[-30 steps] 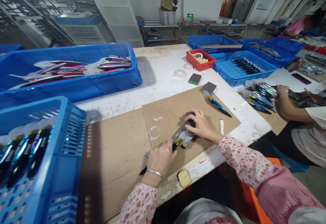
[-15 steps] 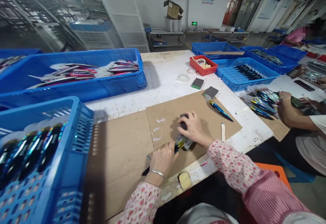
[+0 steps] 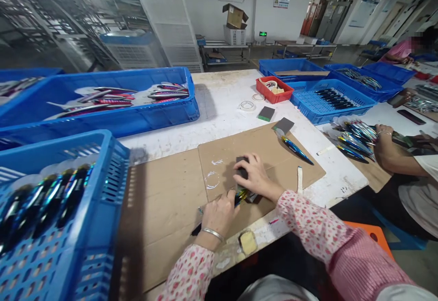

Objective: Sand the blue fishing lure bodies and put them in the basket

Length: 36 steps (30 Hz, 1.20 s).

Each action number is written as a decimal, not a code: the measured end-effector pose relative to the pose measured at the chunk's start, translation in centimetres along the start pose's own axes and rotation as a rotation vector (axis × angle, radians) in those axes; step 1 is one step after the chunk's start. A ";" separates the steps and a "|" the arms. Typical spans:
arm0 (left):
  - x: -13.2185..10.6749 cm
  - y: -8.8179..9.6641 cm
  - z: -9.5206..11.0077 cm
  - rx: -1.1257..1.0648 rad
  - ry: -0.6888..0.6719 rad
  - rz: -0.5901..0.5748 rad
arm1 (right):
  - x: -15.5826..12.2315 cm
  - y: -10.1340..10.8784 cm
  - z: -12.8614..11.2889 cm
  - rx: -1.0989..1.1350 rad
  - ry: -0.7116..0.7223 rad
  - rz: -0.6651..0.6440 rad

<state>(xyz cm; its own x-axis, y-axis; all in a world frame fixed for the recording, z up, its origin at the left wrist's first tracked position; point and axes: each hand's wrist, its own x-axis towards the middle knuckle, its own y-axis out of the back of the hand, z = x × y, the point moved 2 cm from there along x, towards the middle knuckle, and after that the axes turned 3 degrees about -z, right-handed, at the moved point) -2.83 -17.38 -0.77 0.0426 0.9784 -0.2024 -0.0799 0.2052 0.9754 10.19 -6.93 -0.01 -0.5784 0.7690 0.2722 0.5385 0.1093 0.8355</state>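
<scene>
My left hand is closed round a dark fishing lure with a yellow end, held low over the cardboard sheet. Most of the lure's body is hidden under my fingers. Just beyond it, my right hand grips a dark grey sanding block between thumb and fingers. Whether the block touches the lure, I cannot tell. Something greyish lies partly hidden beneath my right hand. Farther right on the cardboard rests another blue shiny lure with a clear lip.
Two more sanding blocks, one green-sided and one grey, lie beyond the cardboard near a tape roll and a red bin. Blue crates of lures stand left. A co-worker's arm is at right.
My right hand has shifted slightly left with the sanding block, nearer my left hand. The left hand keeps its hold on the lure. The view has tilted slightly.
</scene>
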 end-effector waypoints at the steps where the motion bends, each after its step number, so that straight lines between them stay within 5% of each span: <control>1: 0.0 0.1 0.0 -0.002 -0.003 0.002 | -0.2 0.3 0.6 0.006 -0.015 -0.001; 5: 0.1 -0.1 0.1 -0.014 -0.005 -0.009 | -0.4 0.8 1.6 -0.038 -0.105 0.037; 11: 0.2 -0.4 -0.1 -0.014 0.005 -0.021 | 0.2 0.1 0.3 0.011 0.013 -0.008; 16: 0.2 -0.5 -0.1 -0.034 -0.011 -0.012 | -0.4 1.2 1.5 -0.013 -0.089 -0.003; 21: 0.0 -0.2 0.0 -0.032 0.020 -0.001 | -0.1 0.2 0.0 0.012 0.025 0.002; 26: 0.2 -0.2 0.0 -0.045 0.004 -0.006 | -1.1 1.2 1.6 0.002 -0.040 0.026; 36: 0.2 -0.1 0.0 -0.037 0.003 -0.007 | -1.2 1.0 1.3 -0.031 -0.048 0.032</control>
<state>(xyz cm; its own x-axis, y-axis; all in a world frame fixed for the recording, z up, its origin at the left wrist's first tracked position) -2.85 -17.17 -0.93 0.0405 0.9770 -0.2094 -0.1161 0.2128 0.9702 12.19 -6.89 -0.10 -0.5308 0.8011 0.2765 0.5366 0.0651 0.8413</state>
